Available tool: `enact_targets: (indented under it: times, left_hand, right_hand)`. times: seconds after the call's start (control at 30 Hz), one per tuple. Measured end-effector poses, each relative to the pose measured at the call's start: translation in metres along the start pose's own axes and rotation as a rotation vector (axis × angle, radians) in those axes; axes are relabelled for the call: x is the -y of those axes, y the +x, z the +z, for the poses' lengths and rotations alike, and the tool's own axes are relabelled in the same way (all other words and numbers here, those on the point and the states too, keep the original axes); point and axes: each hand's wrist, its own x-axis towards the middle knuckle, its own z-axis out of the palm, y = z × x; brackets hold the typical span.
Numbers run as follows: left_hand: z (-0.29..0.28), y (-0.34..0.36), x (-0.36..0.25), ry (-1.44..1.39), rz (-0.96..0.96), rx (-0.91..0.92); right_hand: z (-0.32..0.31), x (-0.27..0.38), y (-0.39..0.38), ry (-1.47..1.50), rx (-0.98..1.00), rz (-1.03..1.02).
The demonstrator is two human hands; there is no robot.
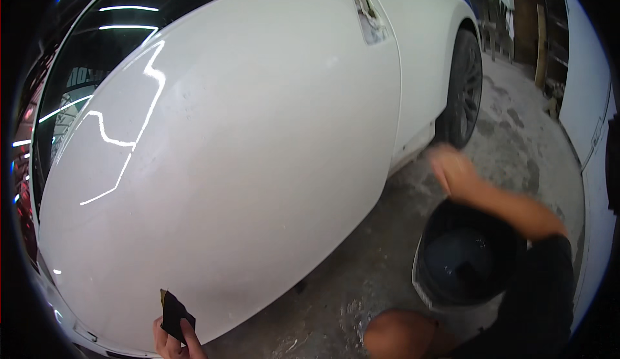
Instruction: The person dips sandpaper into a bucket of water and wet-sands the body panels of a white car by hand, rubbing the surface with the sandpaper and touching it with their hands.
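Dark sleeve (542, 281), one, at lower right, with bare right forearm (520, 213) extending from it. Bare knee (397, 336), one, at lower edge, left of sleeve. Left hand (176, 346), one, at lower edge, fingers closed in a pinch grip. Black folded sheet (173, 315), one, sandpaper-like, tan at upper tip; clasped between thumb and fingers, thumb over lower right face, other fingers along left side, greater part projecting beyond fingertips. Seen against lower part of door; cannot tell contact with paint. Dark bucket (439, 236), one, round, pale along outer edge, holding liquid with light reflections; standing on wet concrete floor (342, 281). Right hand (452, 168), one, motion-blurred, beyond far rim of bucket, well apart from sheet; cannot tell fingers clenched or released, nor anything held. White car door (258, 133), one, spanning most of view, with bright bent light reflections at left. Dark side window (129, 13), along upper left. Handle recess (369, 13), one, opened, inner parts exposed. White rear quarter panel (423, 42), one, past door seam. Rear wheel (466, 87), one, black tyre, dark spokes. Pale wall panel (584, 81), at far right.
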Motion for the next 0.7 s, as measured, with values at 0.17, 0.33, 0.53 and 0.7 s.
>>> enact_targets:
  times: [0.17, 0.33, 0.53, 0.7]
  left_hand:
    - [0.063, 0.044, -0.02, -0.318, 0.1, -0.141]
    - [0.078, 0.049, -0.048, -0.324, 0.387, 0.053]
    - [0.023, 0.021, -0.018, -0.358, 0.196, 0.036]
    - [0.017, 0.033, -0.016, -0.462, 0.011, 0.027]
  right_hand:
    - [-0.03, 0.082, -0.149, 0.379, 1.265, -0.015]
    - [0.069, 0.059, -0.269, 0.309, 1.8, 0.052]
    - [-0.001, 0.007, -0.145, 1.203, 1.523, 1.821]
    - [-0.05, 0.055, 0.182, 2.052, 0.685, 0.943]
